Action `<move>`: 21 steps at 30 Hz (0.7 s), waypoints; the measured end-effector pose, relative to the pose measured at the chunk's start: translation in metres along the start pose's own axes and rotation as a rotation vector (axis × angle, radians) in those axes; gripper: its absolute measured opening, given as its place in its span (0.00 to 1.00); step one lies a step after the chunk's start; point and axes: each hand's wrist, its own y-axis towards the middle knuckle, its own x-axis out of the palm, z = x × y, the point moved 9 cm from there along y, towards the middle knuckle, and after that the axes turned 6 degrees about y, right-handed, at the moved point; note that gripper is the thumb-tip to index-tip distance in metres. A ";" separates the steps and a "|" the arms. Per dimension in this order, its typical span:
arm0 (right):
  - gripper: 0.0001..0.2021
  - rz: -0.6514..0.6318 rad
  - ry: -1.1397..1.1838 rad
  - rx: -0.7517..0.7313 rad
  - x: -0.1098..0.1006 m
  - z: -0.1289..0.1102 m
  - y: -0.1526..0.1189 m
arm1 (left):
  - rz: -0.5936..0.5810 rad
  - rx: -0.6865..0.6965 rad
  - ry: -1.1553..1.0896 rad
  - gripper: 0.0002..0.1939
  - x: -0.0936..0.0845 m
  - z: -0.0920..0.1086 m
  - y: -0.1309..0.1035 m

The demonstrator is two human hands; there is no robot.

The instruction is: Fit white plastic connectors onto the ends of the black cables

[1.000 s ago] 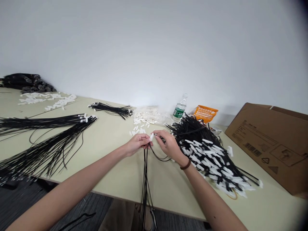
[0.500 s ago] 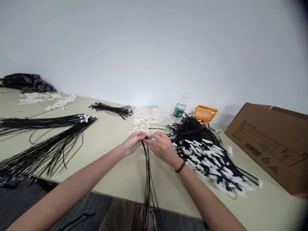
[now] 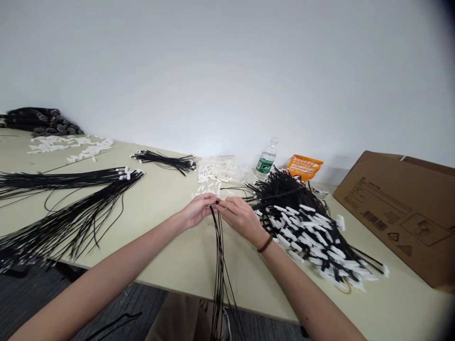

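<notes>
Several thin black cables (image 3: pixel 219 265) hang from between my hands, over the table's front edge and down. My left hand (image 3: pixel 199 209) pinches their upper ends. Fingertips of my right hand (image 3: pixel 242 217) press together at the same spot, touching the cable ends; the exact piece between them is too small to make out. Just beyond my fingertips lie loose white connectors (image 3: pixel 209 187) by a clear plastic bag (image 3: pixel 223 166). To the right of my right hand is a heap of black cables with white connector housings (image 3: pixel 309 237).
Two long black cable bundles (image 3: pixel 88 199) lie on the left, with a smaller bundle (image 3: pixel 165 161) behind. White pieces (image 3: pixel 85 148) and dark bundled cables (image 3: pixel 39 121) are far left. A water bottle (image 3: pixel 266 158), orange packet (image 3: pixel 304 166) and cardboard box (image 3: pixel 394 213) stand right.
My right hand's fingers have drawn closer together at the cable ends. My left hand stays nearly in place, and the hanging cables have swayed slightly right.
</notes>
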 end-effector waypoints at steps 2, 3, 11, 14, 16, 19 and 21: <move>0.12 -0.003 0.050 0.030 0.001 0.003 0.000 | -0.004 0.001 0.000 0.02 0.000 0.000 0.000; 0.13 0.004 0.087 0.055 0.001 0.005 0.000 | -0.007 0.006 0.003 0.02 0.001 0.001 0.000; 0.06 0.334 0.743 0.546 -0.014 0.045 -0.005 | 0.017 0.051 0.057 0.03 -0.002 0.008 0.000; 0.07 0.639 1.118 0.837 -0.016 0.073 -0.024 | 0.041 0.066 0.076 0.05 -0.005 0.010 0.001; 0.10 0.867 1.260 0.947 -0.021 0.091 -0.039 | 0.066 0.065 0.075 0.05 -0.007 0.010 0.000; 0.15 1.088 1.188 1.058 -0.038 0.114 -0.063 | 0.082 0.059 0.064 0.04 -0.008 0.009 -0.001; 0.17 1.121 1.000 1.062 -0.056 0.121 -0.073 | 0.073 0.063 0.061 0.04 -0.007 0.009 -0.001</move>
